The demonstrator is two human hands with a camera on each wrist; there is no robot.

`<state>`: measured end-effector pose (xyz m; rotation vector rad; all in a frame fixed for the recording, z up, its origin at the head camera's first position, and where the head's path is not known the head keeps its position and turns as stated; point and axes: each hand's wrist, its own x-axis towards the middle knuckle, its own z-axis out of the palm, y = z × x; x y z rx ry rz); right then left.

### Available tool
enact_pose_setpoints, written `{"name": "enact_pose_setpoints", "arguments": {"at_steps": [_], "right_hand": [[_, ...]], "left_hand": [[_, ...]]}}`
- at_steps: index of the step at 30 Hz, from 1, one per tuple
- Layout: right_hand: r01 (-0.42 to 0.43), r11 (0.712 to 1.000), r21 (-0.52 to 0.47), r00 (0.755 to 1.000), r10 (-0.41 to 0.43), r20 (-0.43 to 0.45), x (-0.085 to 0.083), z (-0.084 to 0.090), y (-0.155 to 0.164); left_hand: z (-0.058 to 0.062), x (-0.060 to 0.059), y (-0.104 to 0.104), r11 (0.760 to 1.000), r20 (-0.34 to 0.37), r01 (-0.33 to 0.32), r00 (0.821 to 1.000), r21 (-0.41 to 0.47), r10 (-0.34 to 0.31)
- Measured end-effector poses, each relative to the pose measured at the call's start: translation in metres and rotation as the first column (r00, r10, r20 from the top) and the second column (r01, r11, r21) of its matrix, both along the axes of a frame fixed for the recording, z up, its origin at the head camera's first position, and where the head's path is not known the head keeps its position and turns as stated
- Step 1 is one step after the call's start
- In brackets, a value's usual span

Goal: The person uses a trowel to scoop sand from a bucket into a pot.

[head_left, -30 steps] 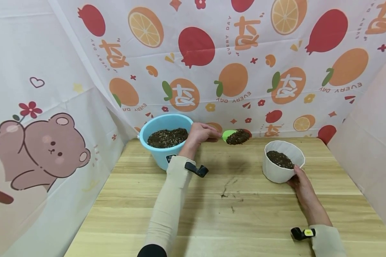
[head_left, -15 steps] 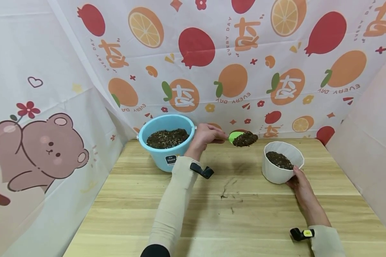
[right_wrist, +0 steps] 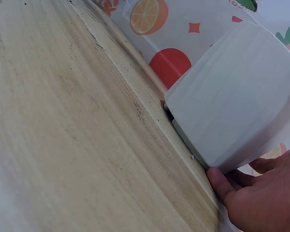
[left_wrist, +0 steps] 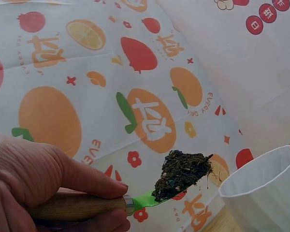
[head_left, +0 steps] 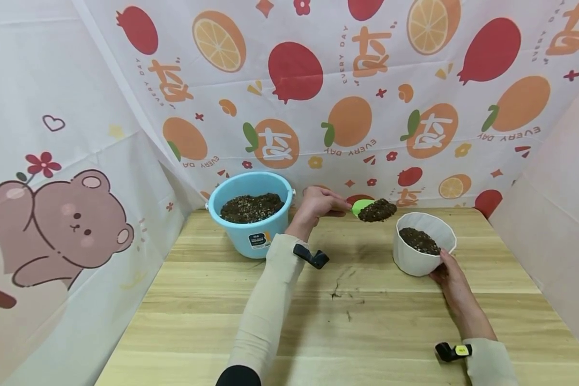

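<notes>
Soil-loaded green trowel (head_left: 372,209) now hangs just left of the white pot (head_left: 423,250), nearer its rim than a second ago, when it was closer to the blue bucket (head_left: 251,213). Wooden table (head_left: 347,321): some spilled crumbs left of the pot. Bucket sits well left of the pot, soil inside. Pot itself partly filled. Left hand (head_left: 318,204) has fingers wrapped round the trowel's wooden handle (left_wrist: 77,207). Right hand (head_left: 447,276) grips the pot's near wall, steadying it. Judgement: load nearly over the pot.
</notes>
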<state>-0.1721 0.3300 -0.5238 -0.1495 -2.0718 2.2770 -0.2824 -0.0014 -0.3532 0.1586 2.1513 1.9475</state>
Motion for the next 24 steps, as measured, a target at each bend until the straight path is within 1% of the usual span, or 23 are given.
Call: {"name": "enact_pose_setpoints", "arguments": {"at_steps": [5,9,14,18,24], "right_hand": [[0.001,1.000,-0.019,1.000,-0.001,-0.014,0.000,-0.001,-0.001],[0.004,1.000,-0.011,1.000,-0.004,-0.013,-0.001,0.001,-0.001],[-0.001,1.000,-0.014,1.000,0.001,-0.030,-0.002,0.000,0.000],[-0.009,1.000,-0.028,0.999,0.007,-0.042,-0.001,-0.002,0.001],[-0.011,1.000,-0.017,1.000,0.010,-0.028,-0.002,-0.002,0.001]], "left_hand": [[-0.001,0.001,0.008,1.000,-0.004,0.016,1.000,-0.014,-0.016],[0.000,0.001,0.015,1.000,-0.007,0.024,1.000,-0.010,-0.024],[-0.002,0.001,0.023,1.000,0.010,0.015,1.000,0.007,-0.015],[-0.005,0.002,0.029,1.000,0.028,0.024,0.999,0.016,-0.025],[-0.007,0.002,0.038,1.000,0.042,0.012,0.999,0.029,-0.013]]}}
